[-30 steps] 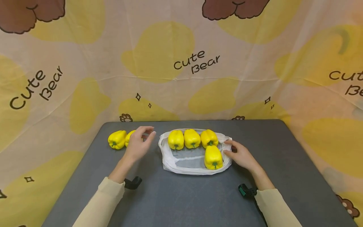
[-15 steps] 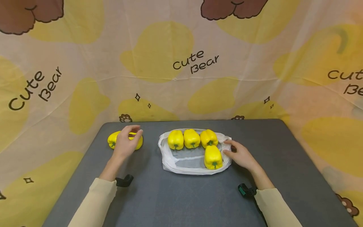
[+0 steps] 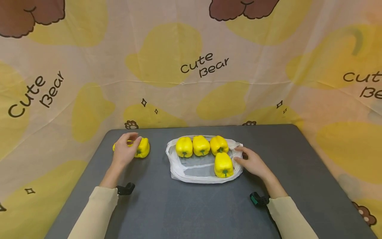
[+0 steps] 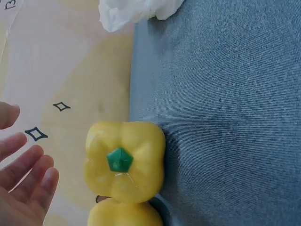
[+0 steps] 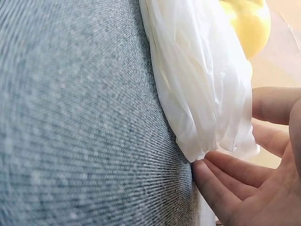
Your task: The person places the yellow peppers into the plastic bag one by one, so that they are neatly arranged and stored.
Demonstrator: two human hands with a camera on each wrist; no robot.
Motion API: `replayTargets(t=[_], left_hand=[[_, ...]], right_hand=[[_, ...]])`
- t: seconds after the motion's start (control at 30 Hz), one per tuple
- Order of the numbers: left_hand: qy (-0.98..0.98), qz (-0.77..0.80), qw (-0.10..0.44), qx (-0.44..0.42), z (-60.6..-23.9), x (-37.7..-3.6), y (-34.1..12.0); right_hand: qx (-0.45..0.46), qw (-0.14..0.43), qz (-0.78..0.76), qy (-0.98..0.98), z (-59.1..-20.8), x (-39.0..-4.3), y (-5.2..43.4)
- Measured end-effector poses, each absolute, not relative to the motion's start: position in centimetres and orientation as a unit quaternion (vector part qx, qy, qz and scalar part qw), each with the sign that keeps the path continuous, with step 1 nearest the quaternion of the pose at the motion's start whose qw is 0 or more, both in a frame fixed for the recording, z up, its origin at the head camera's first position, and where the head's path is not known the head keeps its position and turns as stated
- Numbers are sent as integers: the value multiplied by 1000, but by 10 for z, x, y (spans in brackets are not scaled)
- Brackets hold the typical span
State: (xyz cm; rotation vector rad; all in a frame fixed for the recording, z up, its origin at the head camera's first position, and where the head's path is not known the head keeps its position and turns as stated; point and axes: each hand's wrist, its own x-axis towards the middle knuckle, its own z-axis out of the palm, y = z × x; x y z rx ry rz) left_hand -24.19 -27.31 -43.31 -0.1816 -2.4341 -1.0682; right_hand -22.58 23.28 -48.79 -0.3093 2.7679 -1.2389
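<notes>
My left hand [image 3: 124,152] is over two yellow bell peppers on the left side of the table, partly hiding the left one [image 4: 124,215]. In the left wrist view its fingers are spread and loosely bent, apart from the nearer bell pepper [image 4: 124,162] with its green stem. My right hand [image 3: 253,163] holds the right rim of a white plastic bag [image 3: 194,180], fingers and thumb bent at its edge [image 5: 202,94]. Inside the opened bag are several yellow bell peppers: a row along the back and one [image 3: 223,165] at front right.
Both hands are above a grey table [image 3: 191,209]. A patterned cloth backdrop [image 3: 167,53] rises behind its far edge. Black wrist cameras [image 3: 126,189] are strapped to both wrists, under cream sleeves.
My left hand has moved left, from beside the right loose bell pepper to over the left one, uncovering the right one. The right hand stays at the bag's rim.
</notes>
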Motion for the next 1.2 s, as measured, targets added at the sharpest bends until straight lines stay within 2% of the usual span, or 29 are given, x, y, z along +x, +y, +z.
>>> replayTargets(t=[0.63, 0.87, 1.2], left_hand=[[-909, -378, 176, 21, -456, -253, -284], [-913, -373, 164, 19, -461, -253, -282], [-917, -385, 106, -15, -466, -252, -278]], right_hand=[[-94, 56, -404, 908, -486, -226, 232], [-98, 53, -401, 909, -485, -225, 232], [-103, 51, -405, 907, -486, -225, 233]])
